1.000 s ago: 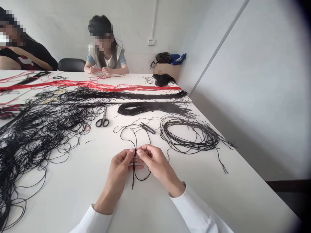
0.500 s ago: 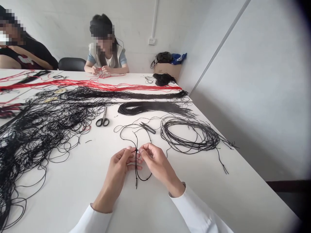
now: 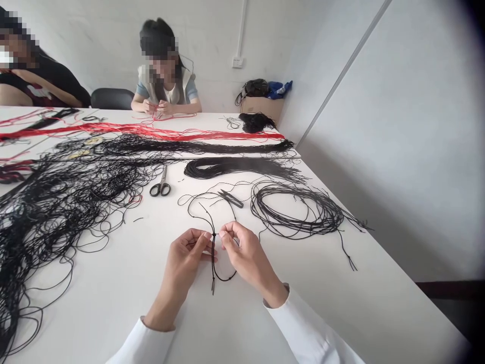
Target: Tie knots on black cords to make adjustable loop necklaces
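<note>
A thin black cord (image 3: 213,253) hangs in a loop from a small knot (image 3: 214,235) and rests on the white table (image 3: 113,313). My left hand (image 3: 185,258) and my right hand (image 3: 242,250) pinch the cord from either side of the knot, with their fingertips almost meeting. The cord's upper part runs away over the table towards a pair of black thread snips (image 3: 230,199). Its lower loop ends in short tails below my hands. Nothing else touches either hand.
Black-handled scissors (image 3: 160,187) lie near a large black cord tangle (image 3: 64,202) on the left. A black coil (image 3: 295,212) and bundle (image 3: 238,168) lie ahead, beyond them red cords (image 3: 151,132). A co-worker's hands (image 3: 154,107) work red cord at the far side.
My hands have drawn slightly apart, and the small knot now shows between my fingertips. The view has tilted slightly.
</note>
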Available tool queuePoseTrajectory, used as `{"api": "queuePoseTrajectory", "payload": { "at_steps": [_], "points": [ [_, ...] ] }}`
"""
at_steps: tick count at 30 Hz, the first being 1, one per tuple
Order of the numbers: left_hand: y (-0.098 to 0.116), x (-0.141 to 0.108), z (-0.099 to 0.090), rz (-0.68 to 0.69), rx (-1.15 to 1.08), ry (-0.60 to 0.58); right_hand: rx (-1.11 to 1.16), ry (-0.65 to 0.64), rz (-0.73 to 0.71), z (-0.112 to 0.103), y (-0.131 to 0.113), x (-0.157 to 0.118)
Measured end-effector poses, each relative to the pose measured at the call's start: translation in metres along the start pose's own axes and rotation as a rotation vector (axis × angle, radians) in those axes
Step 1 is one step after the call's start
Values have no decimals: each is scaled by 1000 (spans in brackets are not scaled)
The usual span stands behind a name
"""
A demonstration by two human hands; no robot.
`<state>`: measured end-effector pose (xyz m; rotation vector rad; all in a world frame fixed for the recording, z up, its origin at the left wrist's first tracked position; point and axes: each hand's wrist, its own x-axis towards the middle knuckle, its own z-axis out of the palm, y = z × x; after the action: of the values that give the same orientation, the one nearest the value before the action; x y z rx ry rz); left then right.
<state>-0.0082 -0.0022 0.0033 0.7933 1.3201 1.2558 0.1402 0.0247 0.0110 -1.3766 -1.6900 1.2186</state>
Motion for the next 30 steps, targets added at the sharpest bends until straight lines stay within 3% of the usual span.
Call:
{"api": "queuePoseTrajectory", "payload": {
  "at_steps": [3,7,12,16,25,27,30],
  "points": [
    [-1,0,1,35,9,21,8,-5,13,0,0,0],
    [-1,1,-1,-32,-50,20,49,-14,10,0,-1,0],
    [3,2,-5,-151,-206,-82,94,-21,23,0,-3,0],
    [5,1,-5,-163,-186,-149,107,-26,19,0,-3,-1],
    [-5,0,-3,35,-3,-2,17,-14,5,2,-3,-2],
    [-5,1,-3,7,-8,25,29,-25,17,2,-3,-1],
    [-1,0,-1,-92,-74,-39,88,-46,24,3,-3,-2]
  ]
}}
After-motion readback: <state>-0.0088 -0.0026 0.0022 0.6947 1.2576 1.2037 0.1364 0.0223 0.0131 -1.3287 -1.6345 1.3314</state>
